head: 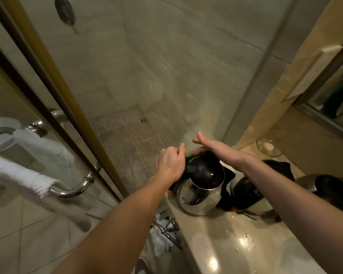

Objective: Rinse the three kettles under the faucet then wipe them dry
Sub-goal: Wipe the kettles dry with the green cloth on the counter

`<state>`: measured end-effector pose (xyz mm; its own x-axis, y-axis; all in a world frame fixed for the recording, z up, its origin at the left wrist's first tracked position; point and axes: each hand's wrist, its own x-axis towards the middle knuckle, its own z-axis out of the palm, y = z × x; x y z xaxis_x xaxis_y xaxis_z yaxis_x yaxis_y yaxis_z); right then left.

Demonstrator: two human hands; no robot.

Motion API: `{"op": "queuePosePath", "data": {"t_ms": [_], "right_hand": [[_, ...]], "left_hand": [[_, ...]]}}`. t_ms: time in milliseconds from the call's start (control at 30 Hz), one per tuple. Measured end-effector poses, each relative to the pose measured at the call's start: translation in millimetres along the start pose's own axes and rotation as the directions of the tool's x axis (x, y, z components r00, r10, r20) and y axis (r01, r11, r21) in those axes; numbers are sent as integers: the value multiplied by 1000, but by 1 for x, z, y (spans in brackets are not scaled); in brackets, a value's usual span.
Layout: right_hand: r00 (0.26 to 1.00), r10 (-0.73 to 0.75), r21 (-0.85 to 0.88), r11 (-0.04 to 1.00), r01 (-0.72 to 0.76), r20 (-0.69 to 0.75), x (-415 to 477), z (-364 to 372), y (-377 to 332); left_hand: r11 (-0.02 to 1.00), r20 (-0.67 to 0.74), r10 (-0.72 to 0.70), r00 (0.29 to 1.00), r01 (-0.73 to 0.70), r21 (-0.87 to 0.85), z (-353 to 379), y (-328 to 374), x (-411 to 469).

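- A view looking down from the person's head at a bathroom counter (pixel 226 244) of pale polished stone, wet and shining with water drops.
- The nearest kettle (pixel 198 196), with a shiny steel body and a black lid, stands upright at the counter's left end, just beside the glass shower wall.
- The left hand (pixel 171 163) is by the top left side of this kettle with its fingers curled inward and the thumb raised. A bit of something green (pixel 188 157) shows beside its fingers. It is not possible to tell whether the hand grips it or the kettle.
- The right hand (pixel 216 147) is flat above the back of the same kettle, fingers straight and relaxed, grasping nothing.
- A second kettle (pixel 247 190), dark and glossy, stands just to the right of the first, partly hidden by the right forearm.
- A third kettle (pixel 329 192), steel with a dark round top, sits at the right edge of the view.
- A clear glass bowl (pixel 268 146) rests on the counter behind the kettles, near the wall.
- On the left, a white towel (pixel 18 171) hangs over the chrome handle (pixel 75 188) of the shower door.
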<state>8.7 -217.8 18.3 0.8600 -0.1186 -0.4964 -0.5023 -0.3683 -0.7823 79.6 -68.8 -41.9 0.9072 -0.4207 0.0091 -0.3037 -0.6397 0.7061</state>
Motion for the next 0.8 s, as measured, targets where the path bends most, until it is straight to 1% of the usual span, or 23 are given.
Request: {"op": "queuePosePath", "data": {"t_ms": [67, 167, 200, 267, 400, 500, 633, 700, 800], "right_hand": [[997, -71, -89, 994, 67, -33, -17, 7, -2], [981, -167, -319, 939, 130, -93, -47, 24, -3], [976, -195, -417, 898, 138, -99, -55, 31, -1], [973, -221, -596, 791, 140, -66, -68, 48, 7], [981, -192, -794, 602, 86, -40, -94, 76, 24], [978, -209, -877, 472, 91, -11, -112, 88, 23], [969, -245, -921, 376, 100, 5, -114, 90, 27], [963, -268, -920, 384, 80, -27, -108, 87, 25], [954, -282, -898, 438, 33, -102, -97, 81, 22]], "left_hand": [[1000, -14, -11, 1000, 12, 11, 2, -1, 2], [999, -21, -11, 1000, 12, 40, 4, -1, 2], [999, -19, -16, 1000, 17, 45, 3, 0, 1], [998, -17, -27, 999, 28, 53, 3, 0, 0], [998, -20, -25, 999, 26, 56, 2, 2, -2], [998, -17, -12, 1000, 13, 54, 2, 2, -3], [999, -17, -3, 1000, 4, 48, 3, 0, -4], [999, -20, -4, 1000, 5, 52, 2, 0, -4], [998, -18, 2, 1000, -1, 68, 1, 1, -3]]}}
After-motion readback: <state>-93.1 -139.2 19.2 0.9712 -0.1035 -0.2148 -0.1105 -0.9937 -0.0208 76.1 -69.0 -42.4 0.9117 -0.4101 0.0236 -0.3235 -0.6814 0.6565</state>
